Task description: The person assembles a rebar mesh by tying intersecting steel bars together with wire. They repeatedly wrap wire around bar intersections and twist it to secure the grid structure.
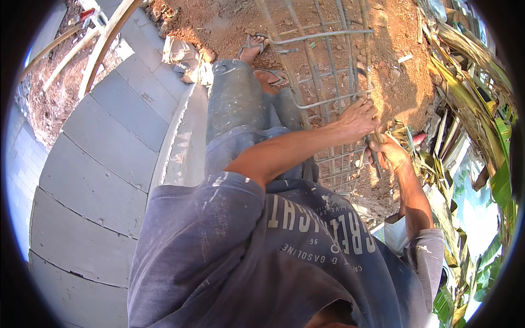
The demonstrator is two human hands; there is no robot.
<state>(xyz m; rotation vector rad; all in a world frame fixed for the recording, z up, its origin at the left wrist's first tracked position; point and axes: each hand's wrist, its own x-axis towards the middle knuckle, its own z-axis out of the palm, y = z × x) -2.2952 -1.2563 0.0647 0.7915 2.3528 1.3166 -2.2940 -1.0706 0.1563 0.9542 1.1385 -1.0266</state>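
A long cage of steel rebar [334, 102], with bent ties across its lengthwise bars, lies in front of me and to my right. My left hand [358, 118] reaches across it, fingers closed at the cage's right-hand corner bar, just below a tie. Whether a thin wire is also in those fingers is too small to tell. Close below, my right hand [389, 153] grips a dark metal hand tool [377, 165], perhaps pincers, whose handles stick out under the fingers. The tool's head is hidden near the bar.
Reddish soil [402, 74] lies under and around the cage. Dry and green banana leaves [470, 93] crowd the right side. To my left runs a wall of grey blocks [93, 169], with a pale ledge [183, 142] beside my legs. Curved wooden poles [104, 49] lean at upper left.
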